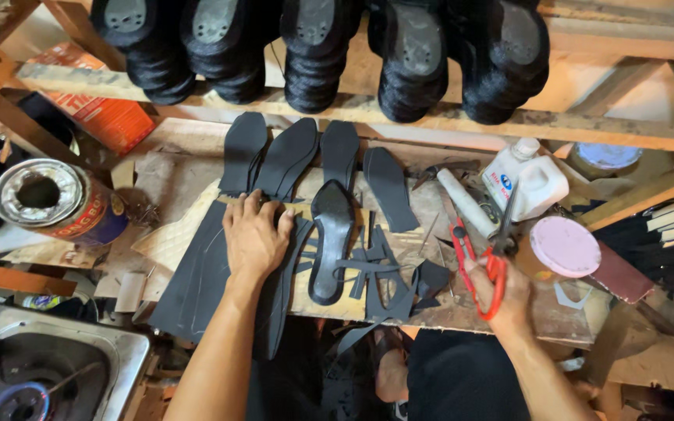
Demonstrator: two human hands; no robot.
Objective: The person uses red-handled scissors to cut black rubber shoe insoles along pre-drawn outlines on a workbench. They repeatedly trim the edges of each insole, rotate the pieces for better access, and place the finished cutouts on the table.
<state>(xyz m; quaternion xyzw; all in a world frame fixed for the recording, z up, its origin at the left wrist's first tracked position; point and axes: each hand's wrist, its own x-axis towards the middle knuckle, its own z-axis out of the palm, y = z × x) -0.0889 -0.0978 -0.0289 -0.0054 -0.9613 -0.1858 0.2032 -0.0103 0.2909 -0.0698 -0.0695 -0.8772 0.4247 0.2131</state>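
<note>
Pressing flat, fingers spread, the left hand (255, 234) should steady the black sheet (196, 273) while the right hand (501, 292) grips red scissors (487, 261).

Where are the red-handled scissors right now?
The red-handled scissors are in the right hand, right of centre in the head view, blades pointing up toward the white bottle.

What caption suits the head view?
Left hand presses a black sheet on the workbench; right hand holds red scissors beside cut soles.
</note>
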